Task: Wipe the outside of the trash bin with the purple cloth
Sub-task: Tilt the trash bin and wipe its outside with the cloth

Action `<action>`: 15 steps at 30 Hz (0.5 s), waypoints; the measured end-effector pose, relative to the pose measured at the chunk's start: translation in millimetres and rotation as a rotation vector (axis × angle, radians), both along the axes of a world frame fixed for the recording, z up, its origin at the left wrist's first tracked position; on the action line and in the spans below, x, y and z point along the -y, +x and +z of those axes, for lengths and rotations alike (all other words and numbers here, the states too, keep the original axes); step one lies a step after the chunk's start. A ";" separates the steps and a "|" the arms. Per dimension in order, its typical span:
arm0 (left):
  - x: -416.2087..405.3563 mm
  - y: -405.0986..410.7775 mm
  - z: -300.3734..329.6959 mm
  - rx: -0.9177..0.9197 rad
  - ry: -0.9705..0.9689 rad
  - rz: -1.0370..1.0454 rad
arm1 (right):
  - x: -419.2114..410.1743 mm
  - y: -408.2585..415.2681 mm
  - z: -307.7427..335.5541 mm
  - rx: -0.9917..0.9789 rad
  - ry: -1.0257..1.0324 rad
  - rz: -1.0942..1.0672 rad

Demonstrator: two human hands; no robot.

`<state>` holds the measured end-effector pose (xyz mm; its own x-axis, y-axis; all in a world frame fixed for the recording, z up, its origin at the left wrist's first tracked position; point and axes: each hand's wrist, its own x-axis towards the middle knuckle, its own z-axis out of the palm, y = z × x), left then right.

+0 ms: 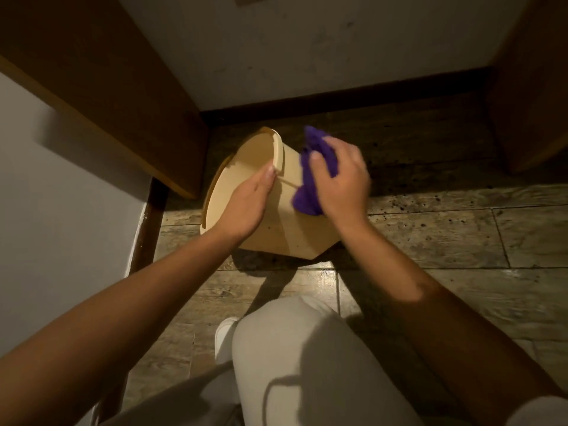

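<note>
Bin position: trash bin (270,222), beige, centre of frame, tipped on the wood-plank floor (461,241) with its open mouth facing left of frame; likely tilted so the side wall is reachable.
Left hand: left hand (246,207) at the bin's rim, thumb near the edge, fingers curled over the lip and holding it; apparently steadying the bin against the wiping push.
Right hand: right hand (341,179), right of centre, fingers closed over the purple cloth (307,186), pressing it flat to the bin's outer wall.
Cloth: bunched, one corner sticking up beyond the fingers.
Surroundings: wooden cabinet (101,96) upper left; pale wall (307,50) behind.
Step judged: wiping under way; extent already cleaned cannot be told.
</note>
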<state>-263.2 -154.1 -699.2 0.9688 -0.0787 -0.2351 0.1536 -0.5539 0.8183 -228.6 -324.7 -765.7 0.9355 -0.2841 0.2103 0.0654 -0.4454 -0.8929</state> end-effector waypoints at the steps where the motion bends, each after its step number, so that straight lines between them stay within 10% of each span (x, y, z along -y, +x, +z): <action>1: 5.2 2.6 1.2 0.043 -0.014 0.026 | -21.5 -6.4 11.2 0.095 -0.053 0.042; 15: -30.1 26.1 -4.7 -0.188 -0.221 0.651 | -24.8 -14.3 -104.8 -0.271 -0.260 -0.063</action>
<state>-237.1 -123.9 -703.9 0.7801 0.4367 -0.4481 0.5462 -0.1259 0.8282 -242.9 -299.9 -870.5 0.9495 -0.3124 0.0302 -0.1923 -0.6551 -0.7306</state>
